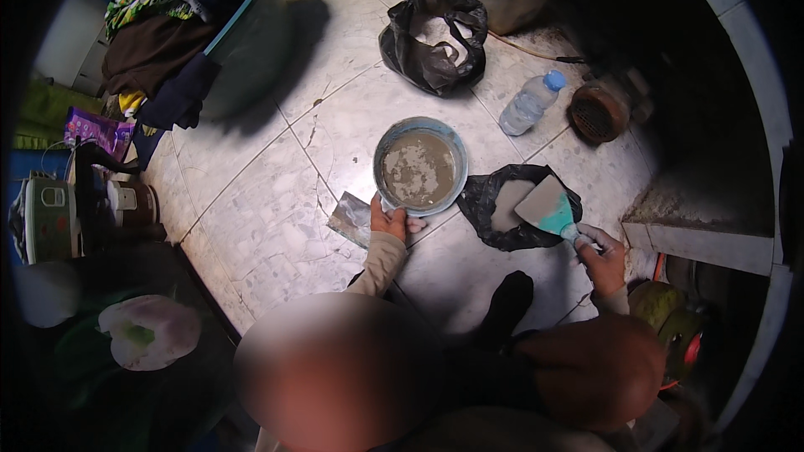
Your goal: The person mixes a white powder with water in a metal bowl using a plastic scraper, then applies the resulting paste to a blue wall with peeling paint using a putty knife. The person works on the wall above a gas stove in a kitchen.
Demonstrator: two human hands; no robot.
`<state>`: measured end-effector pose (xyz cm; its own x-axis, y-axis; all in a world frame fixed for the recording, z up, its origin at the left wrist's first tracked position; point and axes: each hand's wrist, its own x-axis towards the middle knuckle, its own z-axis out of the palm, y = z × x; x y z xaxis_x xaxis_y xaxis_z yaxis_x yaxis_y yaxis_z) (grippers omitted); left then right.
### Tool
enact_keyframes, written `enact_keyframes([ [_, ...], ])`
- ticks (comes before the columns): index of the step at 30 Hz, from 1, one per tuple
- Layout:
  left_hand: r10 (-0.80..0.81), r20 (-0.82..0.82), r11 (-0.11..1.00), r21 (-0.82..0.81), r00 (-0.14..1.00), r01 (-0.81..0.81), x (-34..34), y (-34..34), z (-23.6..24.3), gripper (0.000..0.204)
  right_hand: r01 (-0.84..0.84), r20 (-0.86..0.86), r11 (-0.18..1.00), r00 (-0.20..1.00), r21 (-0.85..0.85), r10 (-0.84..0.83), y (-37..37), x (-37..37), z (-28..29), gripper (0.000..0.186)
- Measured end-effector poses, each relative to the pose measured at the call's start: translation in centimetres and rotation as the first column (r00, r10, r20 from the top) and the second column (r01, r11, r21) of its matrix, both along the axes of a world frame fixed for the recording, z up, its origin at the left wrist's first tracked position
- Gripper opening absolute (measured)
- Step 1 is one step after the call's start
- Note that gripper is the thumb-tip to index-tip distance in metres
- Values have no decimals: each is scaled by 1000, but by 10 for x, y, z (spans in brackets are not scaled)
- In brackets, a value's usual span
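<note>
My left hand (392,222) grips the near side of a round bluish-grey bowl (379,155), its thumb against the wall and its fingers curled by the underside. Inside the bowl lies wet grey-brown paste (425,151) with paler dry patches on top. My right hand (601,258) is closed on the turquoise handle of a putty knife (554,216). The knife's wide blade looks coated with or carries grey powder. It is over an opened black plastic bag (481,219) holding grey powder (508,205), to the right of the bowl.
A capped water bottle (526,109) stands beyond the powder bag. Another black bag (435,75) with white contents sits farther back. A clothes-filled tub (251,75) is at far left. A clear plastic packet (352,216) lies on the tiled floor (243,226). A raised ledge (712,244) edges the right.
</note>
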<state>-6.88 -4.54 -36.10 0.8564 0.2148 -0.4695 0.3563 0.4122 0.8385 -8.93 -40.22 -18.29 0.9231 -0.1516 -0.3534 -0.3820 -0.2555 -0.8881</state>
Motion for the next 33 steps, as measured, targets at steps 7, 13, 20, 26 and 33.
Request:
enact_keyframes([
  [7,-51,12,995,87,999,50,0,2,-3,58,126,-196,992,973,26,-119,2,-10,-78,27],
  [13,-56,0,993,105,998,56,-1,6,-6,57,201,-182,970,968,137,-175,12,-19,-106,21],
  [20,-61,-38,991,114,997,64,-1,7,-6,59,332,-167,899,941,286,-295,26,-21,-127,23],
  [26,-46,-44,995,92,998,50,-1,9,-6,60,386,-177,883,920,266,-348,33,-21,-138,27],
  [33,-62,-26,996,57,998,63,1,8,-1,61,453,-292,808,886,378,-360,26,-25,-144,29],
])
